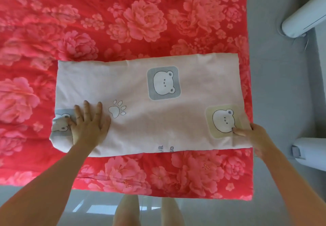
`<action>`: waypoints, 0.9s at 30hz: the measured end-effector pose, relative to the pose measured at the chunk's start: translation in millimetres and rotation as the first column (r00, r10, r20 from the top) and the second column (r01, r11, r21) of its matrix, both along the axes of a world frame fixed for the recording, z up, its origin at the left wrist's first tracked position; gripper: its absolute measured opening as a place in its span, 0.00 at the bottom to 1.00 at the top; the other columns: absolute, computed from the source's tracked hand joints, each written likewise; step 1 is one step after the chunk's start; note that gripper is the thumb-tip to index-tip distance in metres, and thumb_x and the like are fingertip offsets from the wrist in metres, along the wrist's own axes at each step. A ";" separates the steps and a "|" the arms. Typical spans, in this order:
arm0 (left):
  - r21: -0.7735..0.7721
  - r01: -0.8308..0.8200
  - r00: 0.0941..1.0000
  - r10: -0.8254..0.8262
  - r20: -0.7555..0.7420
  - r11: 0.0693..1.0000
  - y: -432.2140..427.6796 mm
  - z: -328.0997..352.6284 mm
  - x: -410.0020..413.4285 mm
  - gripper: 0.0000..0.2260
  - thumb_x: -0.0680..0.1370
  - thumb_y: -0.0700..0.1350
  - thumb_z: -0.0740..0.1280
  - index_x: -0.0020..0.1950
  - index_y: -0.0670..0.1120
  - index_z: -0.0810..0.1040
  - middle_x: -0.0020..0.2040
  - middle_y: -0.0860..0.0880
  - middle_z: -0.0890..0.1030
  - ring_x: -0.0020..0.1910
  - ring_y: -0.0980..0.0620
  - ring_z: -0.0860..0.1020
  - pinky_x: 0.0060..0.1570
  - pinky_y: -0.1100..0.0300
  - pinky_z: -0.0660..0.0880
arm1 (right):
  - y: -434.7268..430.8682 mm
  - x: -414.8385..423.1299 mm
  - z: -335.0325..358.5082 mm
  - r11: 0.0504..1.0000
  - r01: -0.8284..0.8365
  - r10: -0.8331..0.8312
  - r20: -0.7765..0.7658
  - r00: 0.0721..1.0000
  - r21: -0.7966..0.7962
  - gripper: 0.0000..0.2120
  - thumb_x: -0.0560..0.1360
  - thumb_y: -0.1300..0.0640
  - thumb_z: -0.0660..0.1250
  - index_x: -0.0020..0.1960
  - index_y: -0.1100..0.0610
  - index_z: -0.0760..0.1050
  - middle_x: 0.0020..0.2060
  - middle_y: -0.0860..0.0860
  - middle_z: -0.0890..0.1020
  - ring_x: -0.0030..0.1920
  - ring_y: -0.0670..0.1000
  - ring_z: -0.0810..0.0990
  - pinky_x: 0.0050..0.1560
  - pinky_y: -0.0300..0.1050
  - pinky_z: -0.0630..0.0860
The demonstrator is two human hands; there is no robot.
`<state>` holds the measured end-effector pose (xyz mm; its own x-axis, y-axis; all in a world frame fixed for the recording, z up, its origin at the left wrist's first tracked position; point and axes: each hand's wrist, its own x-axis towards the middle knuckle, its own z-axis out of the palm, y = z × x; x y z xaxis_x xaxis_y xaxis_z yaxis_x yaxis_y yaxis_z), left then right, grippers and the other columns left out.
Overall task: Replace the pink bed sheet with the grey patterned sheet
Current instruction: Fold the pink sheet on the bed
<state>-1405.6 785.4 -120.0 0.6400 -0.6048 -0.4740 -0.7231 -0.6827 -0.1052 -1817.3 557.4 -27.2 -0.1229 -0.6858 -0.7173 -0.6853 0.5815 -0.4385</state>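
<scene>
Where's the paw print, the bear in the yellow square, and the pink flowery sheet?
paw print [114, 112]: head view, on its big pad.
bear in the yellow square [222, 119]: head view, on its white face.
pink flowery sheet [144, 19]: head view, on a big flower.

The pink floral sheet [141, 22] is woven cloth with a faint sheen, smooth over most of its spread and rippled into fine wrinkles toward its left edge. The folded patterned sheet [194, 84] lying on it is matt, soft-looking cloth with shallow creases and flat printed motifs. The grey floor [275, 84] is hard and glossy, mirroring bright patches of light below the pink sheet's near edge. A white casing [303, 13] beyond the right edge looks like smooth plastic.
</scene>
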 end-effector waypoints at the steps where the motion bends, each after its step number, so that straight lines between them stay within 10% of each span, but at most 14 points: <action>1: 0.004 0.020 1.000 -0.020 -0.017 1.000 2.3 6.2 3.8 0.28 0.79 0.62 0.43 0.77 0.57 0.41 0.78 0.43 0.42 0.75 0.36 0.42 0.70 0.34 0.46 | 3.8 13.9 16.0 0.998 -0.030 0.030 0.003 1.000 -0.052 0.19 0.67 0.64 0.74 0.57 0.63 0.76 0.44 0.55 0.82 0.46 0.58 0.80 0.47 0.51 0.77; 5: -0.029 0.172 0.985 -0.173 -0.016 0.985 23.3 20.7 6.9 0.27 0.78 0.59 0.42 0.77 0.52 0.50 0.77 0.39 0.54 0.74 0.33 0.53 0.67 0.32 0.45 | 42.2 94.5 87.5 0.904 -0.270 0.284 -0.005 0.959 -0.331 0.17 0.68 0.66 0.68 0.51 0.48 0.75 0.39 0.49 0.81 0.42 0.53 0.79 0.40 0.49 0.74; 10: -0.167 0.248 0.961 -0.264 -0.081 0.954 84.4 30.3 22.8 0.24 0.82 0.52 0.39 0.74 0.47 0.61 0.72 0.40 0.66 0.71 0.37 0.63 0.71 0.39 0.45 | 102.2 219.6 138.3 0.747 -0.457 0.527 0.011 0.850 -0.484 0.35 0.66 0.67 0.61 0.70 0.44 0.66 0.37 0.49 0.81 0.35 0.50 0.77 0.37 0.45 0.72; 13: -0.507 -0.283 0.923 0.088 -0.374 0.814 81.0 34.4 35.8 0.18 0.82 0.48 0.52 0.68 0.48 0.72 0.69 0.47 0.72 0.70 0.52 0.65 0.71 0.55 0.52 | 146.8 293.6 136.4 0.680 -0.424 0.589 0.102 0.801 -0.598 0.36 0.66 0.63 0.58 0.74 0.51 0.62 0.51 0.50 0.82 0.46 0.56 0.79 0.49 0.47 0.73; 16: -0.205 -0.951 0.272 0.311 -0.910 0.234 73.6 53.1 67.4 0.11 0.81 0.49 0.59 0.56 0.49 0.81 0.51 0.52 0.84 0.54 0.53 0.80 0.60 0.59 0.72 | 204.4 365.3 101.0 0.503 -0.477 0.713 0.034 0.701 -0.721 0.32 0.66 0.59 0.53 0.70 0.61 0.68 0.49 0.57 0.83 0.43 0.59 0.80 0.44 0.47 0.74; 19: 0.065 -0.998 -0.059 0.223 -0.973 0.023 76.8 60.8 102.7 0.22 0.83 0.56 0.48 0.56 0.42 0.76 0.36 0.49 0.84 0.33 0.55 0.81 0.51 0.59 0.76 | 245.0 401.3 32.1 0.407 -0.812 0.895 0.006 0.446 -0.419 0.34 0.71 0.65 0.59 0.76 0.60 0.55 0.53 0.58 0.81 0.50 0.60 0.80 0.49 0.49 0.74; 23: 0.078 -0.962 0.025 0.367 -0.930 0.262 58.6 67.4 119.7 0.24 0.81 0.60 0.52 0.55 0.43 0.76 0.46 0.44 0.83 0.45 0.49 0.80 0.51 0.55 0.76 | 251.9 394.9 -12.5 0.271 -0.934 0.961 0.010 0.276 -0.232 0.39 0.74 0.63 0.65 0.77 0.60 0.45 0.64 0.56 0.73 0.61 0.56 0.75 0.59 0.46 0.71; 27: -0.161 -0.799 0.474 0.443 -0.761 0.579 19.3 74.7 97.9 0.19 0.77 0.61 0.61 0.54 0.46 0.68 0.47 0.48 0.75 0.46 0.48 0.74 0.47 0.55 0.72 | 233.5 367.3 1.2 0.260 -0.905 0.962 0.168 0.215 -0.335 0.35 0.75 0.60 0.63 0.77 0.55 0.50 0.57 0.55 0.78 0.55 0.56 0.77 0.57 0.47 0.72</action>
<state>-1307.7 804.7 -45.3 0.6118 -0.3914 -0.6874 0.1637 -0.7876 0.5941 -1450.0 791.0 -26.0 0.8573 -0.2394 -0.4558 -0.5130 -0.4727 -0.7165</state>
